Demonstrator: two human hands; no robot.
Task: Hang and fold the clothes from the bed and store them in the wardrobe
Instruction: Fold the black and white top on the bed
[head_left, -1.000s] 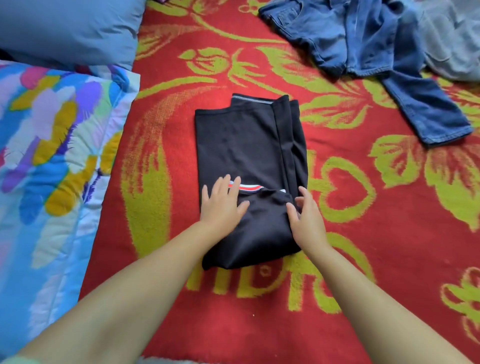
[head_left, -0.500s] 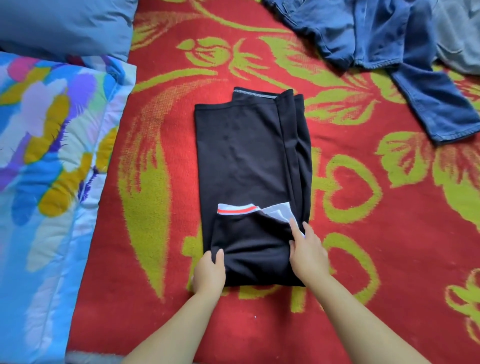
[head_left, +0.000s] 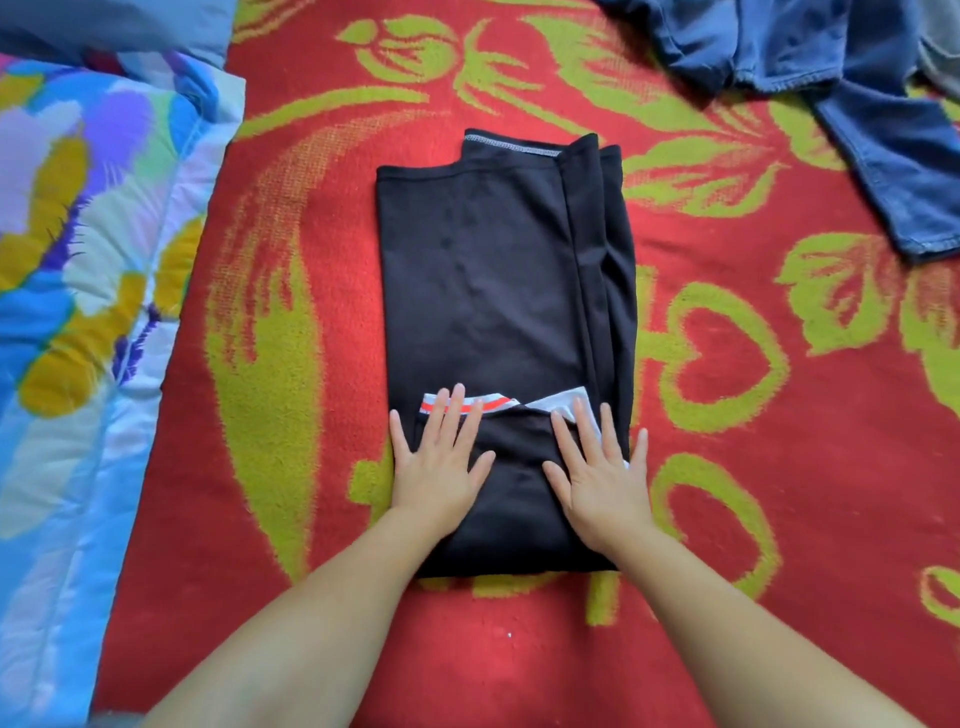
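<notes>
A black garment (head_left: 493, 291) lies folded into a long rectangle on the red bed cover (head_left: 332, 649), its white and red striped collar (head_left: 498, 404) showing near the front. My left hand (head_left: 439, 462) lies flat with fingers spread on the folded near end, fingertips over the collar. My right hand (head_left: 597, 467) presses flat beside it on the right part of the same fold. Blue jeans (head_left: 831, 78) lie crumpled at the far right.
A quilt (head_left: 78, 312) with coloured patches covers the bed's left side. A blue pillow (head_left: 104, 26) sits at the far left corner. A grey garment (head_left: 943, 62) peeks in at the top right edge.
Both hands held the near edge of the fold half a second ago; now they lie flat and spread on top of it, further up toward the collar.
</notes>
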